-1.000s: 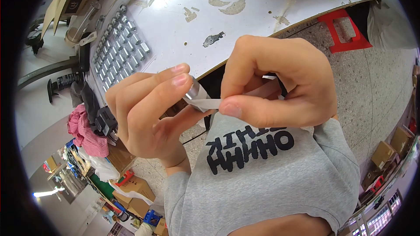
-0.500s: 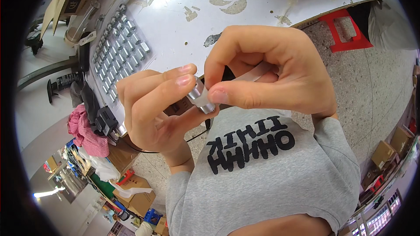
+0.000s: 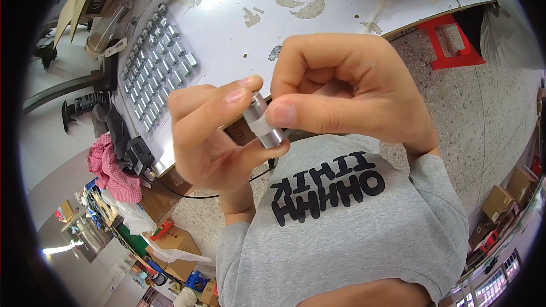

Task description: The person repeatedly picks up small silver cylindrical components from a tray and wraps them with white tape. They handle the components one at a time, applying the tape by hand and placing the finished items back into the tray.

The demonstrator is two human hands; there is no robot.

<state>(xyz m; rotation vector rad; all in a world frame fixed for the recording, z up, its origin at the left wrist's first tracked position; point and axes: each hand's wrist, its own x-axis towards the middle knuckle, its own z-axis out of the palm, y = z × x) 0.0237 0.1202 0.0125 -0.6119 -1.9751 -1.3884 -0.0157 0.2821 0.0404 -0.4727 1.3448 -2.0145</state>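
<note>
Silver metal is showing at both ends of a short, tilted cylinder (image 3: 273, 139), which is hanging in the air before the person's grey printed shirt (image 3: 341, 239). The bare left hand (image 3: 207, 133) is gripping it end to end, thumb below and fingertips above. A translucent whitish strip (image 3: 261, 125) is lying around its middle, and the bare right hand (image 3: 358, 91) is holding the free length in a closed grip, its thumb pressing beside the band. Wrapping seems to be nearing its end: the middle is looking covered, while the free length is apparently awaiting finishing. Silver metal cylinders in rows (image 3: 162, 59) are resting on the scuffed white table (image 3: 227, 40).
</note>
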